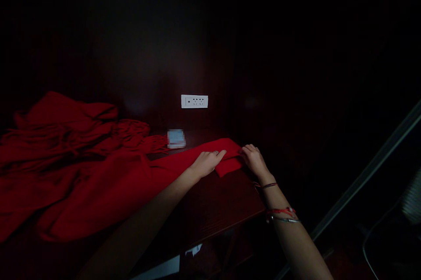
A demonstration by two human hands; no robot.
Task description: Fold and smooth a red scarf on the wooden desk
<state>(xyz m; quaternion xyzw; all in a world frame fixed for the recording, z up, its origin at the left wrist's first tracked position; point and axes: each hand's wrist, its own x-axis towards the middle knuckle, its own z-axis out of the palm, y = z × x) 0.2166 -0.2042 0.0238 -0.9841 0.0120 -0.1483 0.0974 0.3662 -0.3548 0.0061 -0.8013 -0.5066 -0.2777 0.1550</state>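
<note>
Bench (226,210): dark wood, carrying the cloth
Red cloth (125,183): stretched along the bench from a bunched red heap (66,113); probably soft, light, limp, hardly fragile, perhaps sliding easily on the wood
Folded end (229,167): layered, so best pinched through all layers at the edges
Left hand (208,162): laid over the cloth, grip unclear
Right hand (252,157): fingertips pinched on the end's edge
</note>
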